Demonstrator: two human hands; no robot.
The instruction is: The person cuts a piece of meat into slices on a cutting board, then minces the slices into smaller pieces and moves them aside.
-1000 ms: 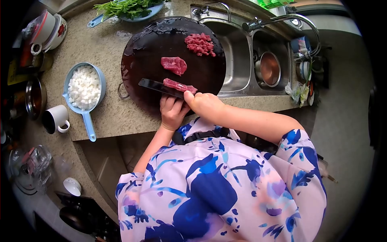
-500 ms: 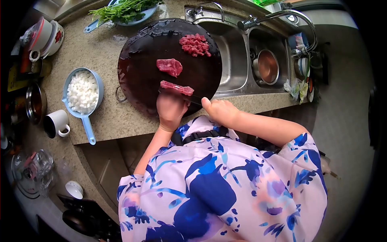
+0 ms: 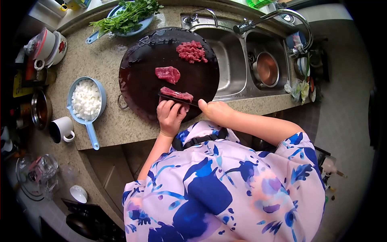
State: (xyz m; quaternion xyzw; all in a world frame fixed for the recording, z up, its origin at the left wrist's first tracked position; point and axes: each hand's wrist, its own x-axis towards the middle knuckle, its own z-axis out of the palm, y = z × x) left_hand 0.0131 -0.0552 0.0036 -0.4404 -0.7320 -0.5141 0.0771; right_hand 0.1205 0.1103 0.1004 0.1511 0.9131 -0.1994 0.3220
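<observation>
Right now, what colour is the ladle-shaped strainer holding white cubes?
The strainer is light blue; head view shows it best.

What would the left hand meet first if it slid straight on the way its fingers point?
Probably the blade of the knife, lying just ahead of the left hand on the cutting board. The meat strip sits right behind it. Height is unclear, so the fingers might pass over the blade.

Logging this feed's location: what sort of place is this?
Most likely a home kitchen: a double steel sink with a tap, a stone-look counter, and a knife at raw meat on a round cutting board.
</observation>
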